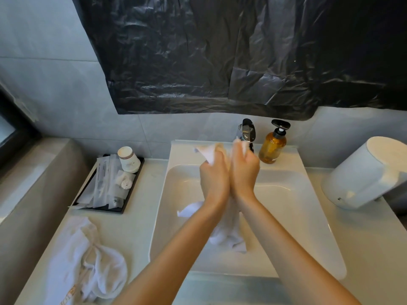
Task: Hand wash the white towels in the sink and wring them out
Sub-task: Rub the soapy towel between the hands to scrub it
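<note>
Hanging above the middle of the sink basin (297, 208), a white towel (228, 235) runs upright between two hands held side by side; the left hand (214, 178) has its fingers curled tight round the cloth, and the right hand (244, 170) clenches it just beside, with the knuckles of both turned up toward the camera; the towel looks wet and bunched, twisted into a thick rope where it passes through the grips; its upper end pokes out past the fingers in a crumpled flap near the faucet (248, 130), and its lower end droops in soft folds between the forearms, above the near part of the bowl; whether it touches the bowl I cannot tell.

A second white towel (88, 260) lies rumpled on the pale countertop (136, 234) to the left of the sink, well apart from the hands, reaching the counter's near edge; behind it a black tray (132, 186) holds stacked paper cups (128, 158) and wrapped sachets; an amber pump bottle (273, 146) stands on the sink's back rim just right of the faucet; a white rounded appliance (363, 172) stands on the right side of the counter.

Grey tiles cover the wall; a crinkled black plastic sheet (220, 51) hangs across it above the sink; a dark window frame (13, 128) shows at far left, above a grey ledge; the basin floor on either side of the arms is bare and wide.
</note>
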The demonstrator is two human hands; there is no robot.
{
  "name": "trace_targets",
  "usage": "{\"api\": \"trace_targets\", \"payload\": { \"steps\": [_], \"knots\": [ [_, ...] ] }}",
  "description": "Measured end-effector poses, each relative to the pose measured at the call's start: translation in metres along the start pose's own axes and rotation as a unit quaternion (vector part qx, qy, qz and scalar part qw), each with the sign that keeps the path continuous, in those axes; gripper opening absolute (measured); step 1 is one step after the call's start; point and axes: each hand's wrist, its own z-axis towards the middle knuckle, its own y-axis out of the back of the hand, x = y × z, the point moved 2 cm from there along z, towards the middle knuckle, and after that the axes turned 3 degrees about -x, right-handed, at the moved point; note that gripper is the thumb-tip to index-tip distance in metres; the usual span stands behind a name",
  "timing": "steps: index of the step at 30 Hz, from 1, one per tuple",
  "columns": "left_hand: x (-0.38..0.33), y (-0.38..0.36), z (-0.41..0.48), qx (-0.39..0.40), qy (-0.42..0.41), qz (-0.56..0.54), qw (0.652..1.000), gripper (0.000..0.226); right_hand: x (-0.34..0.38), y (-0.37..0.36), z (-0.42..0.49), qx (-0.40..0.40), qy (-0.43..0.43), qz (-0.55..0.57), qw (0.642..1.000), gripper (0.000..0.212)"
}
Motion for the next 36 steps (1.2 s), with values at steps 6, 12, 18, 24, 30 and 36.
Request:
{"api": "trace_targets", "payload": {
  "steps": [6,12,18,24,30,36],
  "knots": [
    [-0.012,0.008,0.015,-0.019,0.006,-0.041,0.999,0.029,-0.005,0.0,-0.033,0.082,0.06,-0.022,0.995,0.038],
    [0.0,0.001,-0.008,0.0,0.006,-0.029,1.0,0.029,-0.003,0.0,-0.002,-0.004,-0.007,0.005,1.0,0.039],
    [0.0,0.008,0.002,-0.011,0.042,-0.067,0.997,0.033,-0.005,0.003,-0.022,0.092,0.038,-0.054,0.994,0.044],
    [-0.003,0.013,0.016,-0.013,0.041,-0.043,0.998,0.029,-0.016,-0.01,-0.029,0.033,0.047,-0.066,0.996,0.04],
    [0.012,0.014,-0.005,-0.005,0.036,-0.028,0.999,0.036,-0.015,-0.01,-0.002,0.037,0.041,-0.08,0.995,0.044],
    [0.009,0.022,0.018,-0.033,0.022,-0.02,0.999,0.036,-0.031,-0.011,-0.039,0.105,0.09,-0.127,0.982,0.041]
  ]
}}
